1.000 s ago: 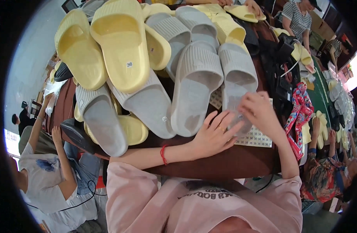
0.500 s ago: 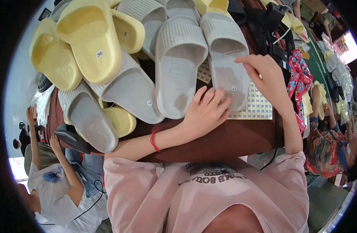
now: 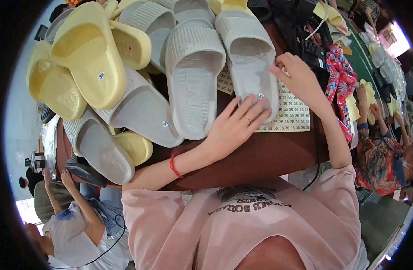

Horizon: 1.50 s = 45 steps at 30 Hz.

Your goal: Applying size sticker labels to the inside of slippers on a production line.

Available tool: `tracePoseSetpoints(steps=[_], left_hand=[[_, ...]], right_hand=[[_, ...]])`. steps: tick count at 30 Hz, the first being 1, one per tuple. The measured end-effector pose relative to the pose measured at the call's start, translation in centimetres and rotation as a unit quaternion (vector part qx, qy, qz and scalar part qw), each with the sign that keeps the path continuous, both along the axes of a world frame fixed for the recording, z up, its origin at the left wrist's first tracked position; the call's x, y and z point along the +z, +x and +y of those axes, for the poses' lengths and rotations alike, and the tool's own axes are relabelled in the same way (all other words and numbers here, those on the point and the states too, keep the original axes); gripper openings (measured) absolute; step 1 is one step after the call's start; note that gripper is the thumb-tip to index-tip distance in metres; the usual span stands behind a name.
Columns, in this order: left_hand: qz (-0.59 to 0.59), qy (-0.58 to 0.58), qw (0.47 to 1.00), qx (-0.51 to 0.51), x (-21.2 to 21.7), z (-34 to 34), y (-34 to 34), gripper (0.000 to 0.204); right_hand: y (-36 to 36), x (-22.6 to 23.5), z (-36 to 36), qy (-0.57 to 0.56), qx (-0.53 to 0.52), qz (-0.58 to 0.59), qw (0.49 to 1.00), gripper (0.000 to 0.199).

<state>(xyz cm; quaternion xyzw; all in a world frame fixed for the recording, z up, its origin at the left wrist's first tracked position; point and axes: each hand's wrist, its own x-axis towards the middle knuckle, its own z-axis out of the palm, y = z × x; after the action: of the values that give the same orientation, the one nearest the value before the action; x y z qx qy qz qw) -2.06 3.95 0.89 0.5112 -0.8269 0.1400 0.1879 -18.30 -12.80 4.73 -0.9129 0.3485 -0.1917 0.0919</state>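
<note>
At centre frame the left hand [image 3: 235, 128] lies flat, fingers spread, steadying a grey slipper [image 3: 251, 56] on the desk [image 3: 260, 157], while the right hand [image 3: 296, 76] pinches at the sticker sheet [image 3: 289, 112], apparently labelling; next needs careful sticker placement.

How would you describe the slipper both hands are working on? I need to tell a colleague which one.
On the brown table, find the pile of grey and yellow slippers. The one meant is the rightmost grey slipper, lying partly over a white sticker sheet. Unlike its neighbours, it has the left hand at its heel, beside a small round sticker, and the right hand at its right edge.
</note>
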Motion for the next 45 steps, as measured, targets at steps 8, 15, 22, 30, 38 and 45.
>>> tracePoseSetpoints(steps=[8, 15, 22, 30, 38, 45], left_hand=[[-0.095, -0.12, 0.972, 0.179, 0.9, -1.7, 2.2, 0.045], [-0.162, -0.067, 0.952, 0.25, 1.5, -3.6, 4.9, 0.046], [-0.119, -0.104, 0.961, 0.227, 1.4, -4.9, 7.0, 0.025], [-0.081, -0.104, 0.972, 0.194, 0.8, -3.9, 5.7, 0.032], [0.126, -0.044, 0.985, 0.109, 0.5, -4.4, 6.0, 0.051], [0.261, -0.005, 0.964, 0.046, -1.5, -1.7, 4.4, 0.049]], right_hand=[[1.2, -1.9, -0.5, 0.283, 0.104, -0.247, 0.921, 0.07], [1.0, -0.8, -1.0, 0.239, 0.168, -0.157, 0.943, 0.024], [-2.8, 3.6, 0.6, 0.134, 0.146, -0.199, 0.96, 0.019], [-26.9, 0.3, -10.5, 0.017, -0.21, -0.134, 0.968, 0.032], [-40.9, -19.8, -16.8, 0.327, -0.243, -0.039, 0.912, 0.047], [-40.3, -20.1, -17.9, 0.335, -0.307, -0.066, 0.888, 0.047]])
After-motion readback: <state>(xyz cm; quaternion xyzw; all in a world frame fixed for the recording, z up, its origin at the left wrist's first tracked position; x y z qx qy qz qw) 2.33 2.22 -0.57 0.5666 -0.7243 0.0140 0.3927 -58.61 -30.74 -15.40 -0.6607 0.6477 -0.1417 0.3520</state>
